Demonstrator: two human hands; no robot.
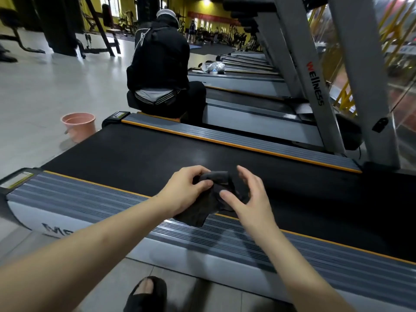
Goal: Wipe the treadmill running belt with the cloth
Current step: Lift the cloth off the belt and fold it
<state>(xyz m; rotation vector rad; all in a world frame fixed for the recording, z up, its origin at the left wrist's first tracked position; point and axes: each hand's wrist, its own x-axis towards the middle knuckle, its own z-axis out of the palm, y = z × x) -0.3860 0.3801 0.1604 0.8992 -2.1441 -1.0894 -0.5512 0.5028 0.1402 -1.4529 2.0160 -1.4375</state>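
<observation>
The black running belt [144, 154] of the nearest treadmill stretches from left to right in front of me, between two grey side rails with orange edging. A dark, crumpled cloth [209, 199] hangs over the belt's near edge and the near rail. My left hand [186, 190] grips the cloth's upper left part with curled fingers. My right hand [245, 199] is beside it on the right, fingers spread, with the thumb and fingertips touching the cloth's folds.
A pink bucket [78, 126] stands on the pale floor off the belt's far left end. A person in black [159, 70] squats on the neighbouring treadmill. Grey uprights [315, 86] rise at the right. My sandalled foot [146, 293] is on the floor tiles.
</observation>
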